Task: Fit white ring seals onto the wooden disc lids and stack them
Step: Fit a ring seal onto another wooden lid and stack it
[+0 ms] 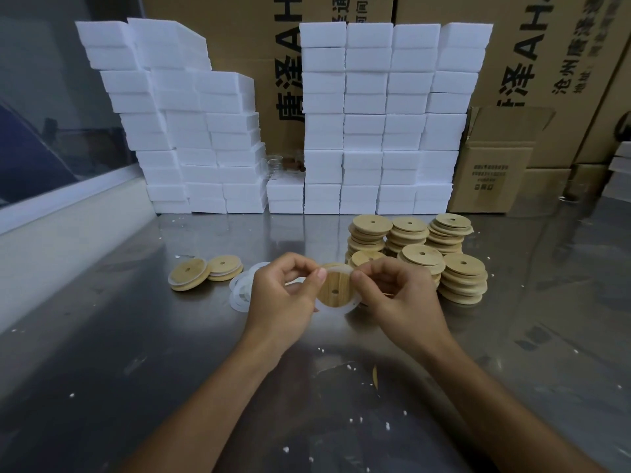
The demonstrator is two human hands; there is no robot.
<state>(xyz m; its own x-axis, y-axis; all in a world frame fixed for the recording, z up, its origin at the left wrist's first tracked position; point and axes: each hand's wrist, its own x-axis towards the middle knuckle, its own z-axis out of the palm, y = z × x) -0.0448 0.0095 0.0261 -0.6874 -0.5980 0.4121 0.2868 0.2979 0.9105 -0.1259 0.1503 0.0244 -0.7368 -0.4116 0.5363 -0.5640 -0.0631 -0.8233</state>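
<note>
Early in the job, by the look of it. At frame centre, 1 wooden lid (336, 288) held up off the steel table (136, 353), a white ring (338, 307) stretched loosely round it, hanging clear at the bottom edge and not yet seated. Left hand (283, 302) with fingers curled, thumb and forefinger pinching the left rim of lid and ring; right hand (399, 298) likewise curled, thumb and forefinger pinching the right rim.

Left of centre, 2 finished lids (205, 273) flat on the table, each showing a white edge; not yet stacked, merely overlapping. Just right of them, a loose pile of spare rings (240, 291), partly behind the left hand, so count impossible to tell.

Right of centre, 6 or so stacks of bare lids (426, 257) waiting, so most of the work judged still ahead; front stacks partly hidden by the right hand.

Upper frame: white foam blocks (375, 114) walled up before cardboard boxes (495, 172). Something glassy in the gap between block piles, too dim to name.
</note>
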